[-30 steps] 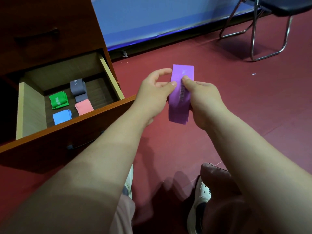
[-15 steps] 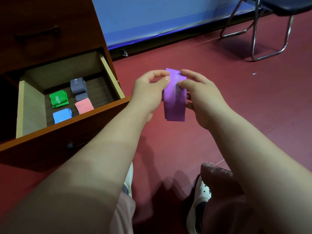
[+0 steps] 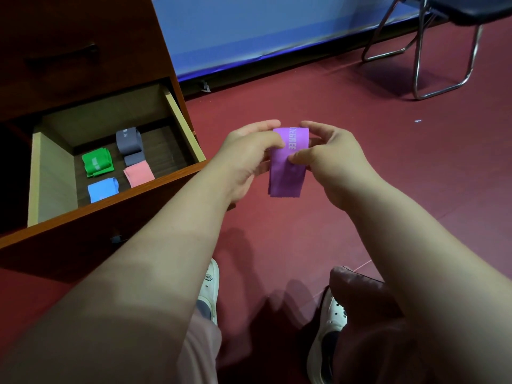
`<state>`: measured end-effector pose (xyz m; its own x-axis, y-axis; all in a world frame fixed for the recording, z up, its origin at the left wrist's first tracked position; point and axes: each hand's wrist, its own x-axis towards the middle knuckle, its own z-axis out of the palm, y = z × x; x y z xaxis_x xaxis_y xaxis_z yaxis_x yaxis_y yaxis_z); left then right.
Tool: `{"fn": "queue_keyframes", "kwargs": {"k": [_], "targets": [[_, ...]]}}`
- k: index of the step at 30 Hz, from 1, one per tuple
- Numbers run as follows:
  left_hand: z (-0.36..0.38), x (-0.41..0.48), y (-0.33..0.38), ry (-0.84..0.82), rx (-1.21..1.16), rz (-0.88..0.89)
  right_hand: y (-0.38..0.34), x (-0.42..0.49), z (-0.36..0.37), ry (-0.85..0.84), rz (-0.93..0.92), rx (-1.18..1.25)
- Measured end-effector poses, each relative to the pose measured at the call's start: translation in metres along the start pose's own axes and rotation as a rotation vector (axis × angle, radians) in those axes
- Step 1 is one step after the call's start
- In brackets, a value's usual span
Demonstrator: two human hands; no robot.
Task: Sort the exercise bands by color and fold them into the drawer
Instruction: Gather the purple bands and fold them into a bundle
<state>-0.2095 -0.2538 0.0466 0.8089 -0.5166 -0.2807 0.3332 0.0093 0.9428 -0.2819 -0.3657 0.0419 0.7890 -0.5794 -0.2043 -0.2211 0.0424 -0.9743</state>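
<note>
A purple exercise band hangs folded over in the air above the red floor. My left hand pinches its upper left edge and my right hand pinches its upper right edge, thumb pressed on the front. To the left an open wooden drawer holds folded bands: green, grey, pink and blue, each lying apart on the drawer bottom.
The dark wooden cabinet rises above the drawer. A metal-legged chair stands at the back right by a blue wall panel. My two white shoes are on the red floor below my arms.
The top of the purple band has been folded down, so the band is shorter and doubled. Both hands have shifted to grip its upper edges.
</note>
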Motion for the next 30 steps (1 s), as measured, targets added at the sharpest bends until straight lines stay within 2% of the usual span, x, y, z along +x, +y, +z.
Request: {"fn": "queue_keyframes", "kwargs": {"k": [6,13,18,30], "targets": [[-0.009,0.002,-0.009,-0.094,0.346,0.114,0.002,0.003,-0.006,-0.009,0.017,-0.026],[-0.010,0.005,-0.015,-0.087,0.465,0.131,0.003,0.002,-0.009,-0.072,0.011,-0.077],[-0.012,0.007,-0.016,-0.075,0.493,0.145,0.004,0.001,-0.009,-0.064,0.006,-0.137],[-0.014,0.010,-0.018,-0.085,0.367,0.101,0.005,-0.002,-0.008,-0.059,-0.047,-0.189]]}}
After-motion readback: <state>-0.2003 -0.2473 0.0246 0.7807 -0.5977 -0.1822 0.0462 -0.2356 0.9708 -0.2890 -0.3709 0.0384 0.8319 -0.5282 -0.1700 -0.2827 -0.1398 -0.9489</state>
